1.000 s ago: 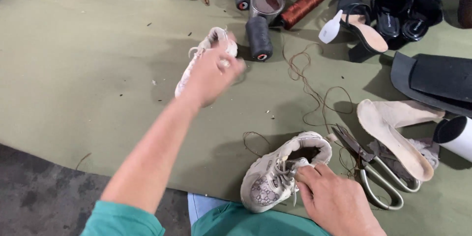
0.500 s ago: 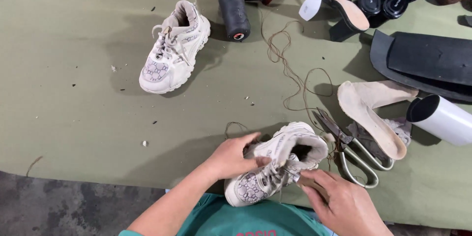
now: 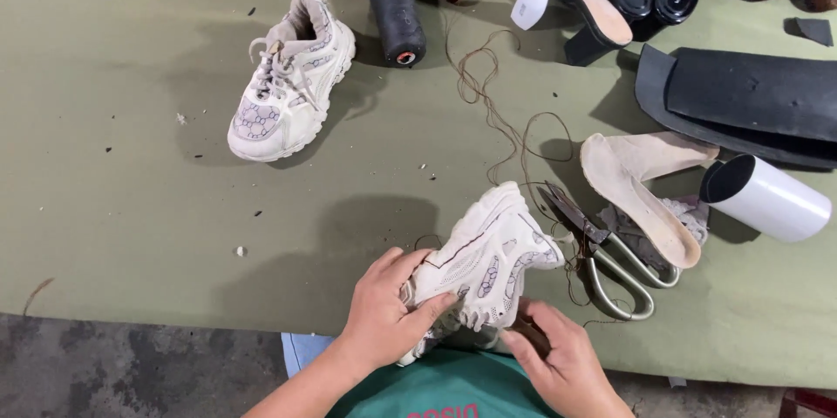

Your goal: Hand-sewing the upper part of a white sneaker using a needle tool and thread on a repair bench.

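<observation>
Head cam: olive cloth tabletop (image 3: 113, 235), grey concrete floor (image 3: 131, 366); both hands' fingers (image 3: 432, 305) curled round white sneaker (image 3: 488, 257).

Taking the held sneaker (image 3: 488, 265) as the landmark: just to its right, scissors (image 3: 602, 257) and tangled thread (image 3: 506, 135) block the way, with an insole (image 3: 641, 196) and a white tube (image 3: 772, 200) beyond. Up and left stands the second sneaker (image 3: 288, 78); a black spool (image 3: 397, 17) lies above. Between and left of these the green mat (image 3: 113, 200) is open for a hand.
</observation>
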